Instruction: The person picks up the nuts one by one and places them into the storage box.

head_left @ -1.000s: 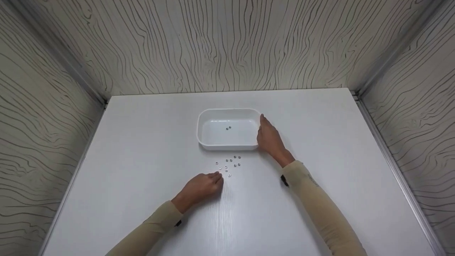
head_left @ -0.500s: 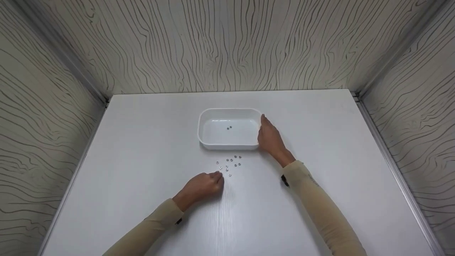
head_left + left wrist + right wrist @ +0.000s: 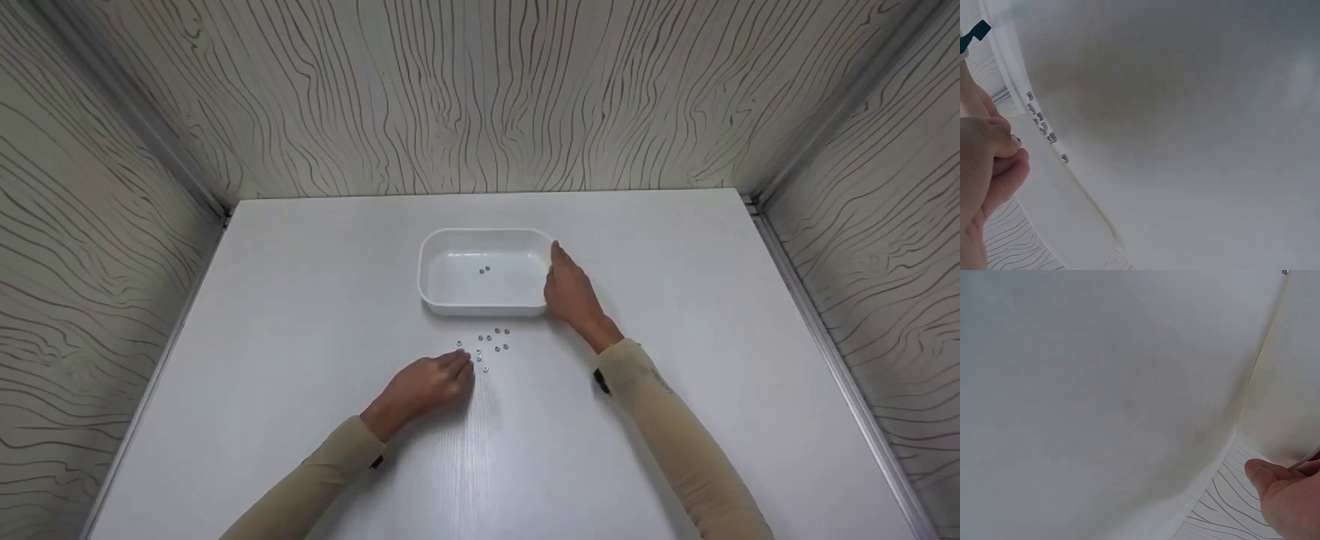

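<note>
A white rectangular tray (image 3: 480,310) stands toward the back of the table, with two small metal nuts (image 3: 484,270) on its floor. My right hand (image 3: 574,296) grips the tray's right side; in the right wrist view its thumb (image 3: 1261,472) lies by the rim. Several more nuts (image 3: 497,349) lie loose on the table in front of the tray. At their near left edge is my left hand (image 3: 431,386), fingers curled together. In the left wrist view a small shiny nut (image 3: 1016,140) shows pinched between its thumb and finger.
The white tabletop (image 3: 300,300) is bounded by wood-grain panels (image 3: 480,97) at the back and both sides. Metal rails (image 3: 832,360) run along the table's side edges.
My left fingertips have moved slightly forward, over the spot where one loose nut showed half a second ago. My right hand and the tray have stayed in place.
</note>
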Motion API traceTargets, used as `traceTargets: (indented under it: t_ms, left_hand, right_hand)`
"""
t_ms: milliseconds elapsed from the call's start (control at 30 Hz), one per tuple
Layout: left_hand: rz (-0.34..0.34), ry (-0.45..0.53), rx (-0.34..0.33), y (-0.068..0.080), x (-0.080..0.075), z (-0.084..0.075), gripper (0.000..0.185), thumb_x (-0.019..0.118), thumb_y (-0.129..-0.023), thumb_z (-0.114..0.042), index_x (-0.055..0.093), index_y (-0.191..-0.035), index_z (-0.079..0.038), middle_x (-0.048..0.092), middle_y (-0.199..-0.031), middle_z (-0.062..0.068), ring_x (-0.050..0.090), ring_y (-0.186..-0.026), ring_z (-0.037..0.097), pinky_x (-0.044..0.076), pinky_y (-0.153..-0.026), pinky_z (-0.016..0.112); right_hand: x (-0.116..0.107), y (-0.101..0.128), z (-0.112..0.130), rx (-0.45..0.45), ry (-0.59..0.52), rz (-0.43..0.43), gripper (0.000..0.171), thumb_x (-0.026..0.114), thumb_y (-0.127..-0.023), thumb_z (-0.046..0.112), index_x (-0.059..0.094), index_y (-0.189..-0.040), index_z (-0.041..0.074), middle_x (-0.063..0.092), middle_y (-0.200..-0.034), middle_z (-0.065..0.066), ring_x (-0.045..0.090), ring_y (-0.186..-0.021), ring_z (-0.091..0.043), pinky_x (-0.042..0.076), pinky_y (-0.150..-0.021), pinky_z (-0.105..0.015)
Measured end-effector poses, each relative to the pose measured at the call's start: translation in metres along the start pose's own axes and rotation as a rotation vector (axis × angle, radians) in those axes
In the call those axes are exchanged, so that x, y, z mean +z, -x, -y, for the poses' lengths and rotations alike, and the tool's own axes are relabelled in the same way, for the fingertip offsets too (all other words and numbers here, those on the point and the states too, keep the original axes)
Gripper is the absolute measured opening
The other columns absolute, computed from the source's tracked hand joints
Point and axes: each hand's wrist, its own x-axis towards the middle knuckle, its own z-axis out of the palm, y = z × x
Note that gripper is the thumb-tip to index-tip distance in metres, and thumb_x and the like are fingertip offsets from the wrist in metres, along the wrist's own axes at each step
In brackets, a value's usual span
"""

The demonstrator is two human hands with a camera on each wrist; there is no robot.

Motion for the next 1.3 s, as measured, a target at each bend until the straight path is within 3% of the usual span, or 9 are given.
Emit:
traceTargets:
  t_ms: [133,367,600,733,833,1033,1300]
  left_hand:
    - [0.007,0.103,-0.064,-0.002,-0.005,0.003,0.027,0.086,-0.084,-0.006,0.078,-0.109,-0.010,0.081,-0.112,0.001,0.079,-0.102,0.010,0.066,-0.072,0.020]
    - [0.023,0.399,-0.211,-0.008,-0.012,0.005,0.031,0.080,-0.088,0.000,0.075,-0.118,-0.007,0.079,-0.118,0.005,0.080,-0.098,0.015,0.067,-0.083,0.023]
    - [-0.049,0.687,-0.327,-0.020,-0.016,0.010,0.026,0.073,-0.092,0.007,0.074,-0.116,-0.003,0.081,-0.115,0.011,0.081,-0.099,0.020,0.068,-0.085,0.027]
    - [-0.068,0.865,-0.427,-0.028,-0.020,0.017,0.029,0.070,-0.093,0.010,0.077,-0.117,-0.005,0.082,-0.110,0.011,0.080,-0.095,0.016,0.068,-0.079,0.026]
    - [-0.067,0.925,-0.478,-0.035,-0.021,0.021,0.030,0.070,-0.092,0.011,0.080,-0.113,-0.008,0.082,-0.102,0.007,0.076,-0.087,0.011,0.066,-0.072,0.026]
    - [-0.099,0.989,-0.544,-0.045,-0.018,0.031,0.030,0.073,-0.089,0.013,0.081,-0.108,-0.009,0.078,-0.102,0.007,0.069,-0.092,0.014,0.065,-0.079,0.030]
    - [-0.115,1.161,-0.786,-0.052,-0.016,0.041,0.020,0.073,-0.097,-0.001,0.081,-0.113,-0.007,0.080,-0.112,0.010,0.077,-0.097,0.016,0.067,-0.081,0.025]
  right_hand:
    - [0.000,0.000,0.000,0.013,0.007,0.005,0.058,0.030,-0.113,0.015,0.015,-0.166,-0.004,0.025,-0.173,-0.023,0.026,-0.162,-0.038,0.023,-0.137,-0.050]
    - [0.001,0.001,0.001,0.007,-0.013,-0.007,0.058,0.031,-0.113,0.014,0.016,-0.166,-0.003,0.026,-0.172,-0.023,0.026,-0.162,-0.037,0.024,-0.137,-0.050]
    - [0.001,0.001,0.000,-0.003,-0.017,-0.012,0.058,0.033,-0.113,0.013,0.017,-0.165,-0.004,0.026,-0.172,-0.023,0.027,-0.161,-0.038,0.024,-0.137,-0.050]
    - [0.001,0.000,0.000,0.004,-0.018,-0.017,0.058,0.033,-0.113,0.013,0.018,-0.165,-0.004,0.027,-0.172,-0.023,0.028,-0.161,-0.038,0.024,-0.137,-0.049]
    - [0.002,-0.001,0.000,0.008,-0.013,-0.013,0.058,0.033,-0.113,0.014,0.017,-0.166,-0.004,0.026,-0.172,-0.023,0.027,-0.162,-0.037,0.024,-0.137,-0.050]
    - [0.002,-0.001,0.000,-0.003,-0.001,-0.019,0.058,0.033,-0.112,0.013,0.017,-0.165,-0.005,0.028,-0.171,-0.025,0.029,-0.160,-0.039,0.025,-0.136,-0.050]
    - [0.000,-0.001,0.001,0.000,0.012,-0.012,0.058,0.032,-0.112,0.014,0.018,-0.165,-0.005,0.028,-0.171,-0.024,0.029,-0.160,-0.039,0.025,-0.136,-0.050]
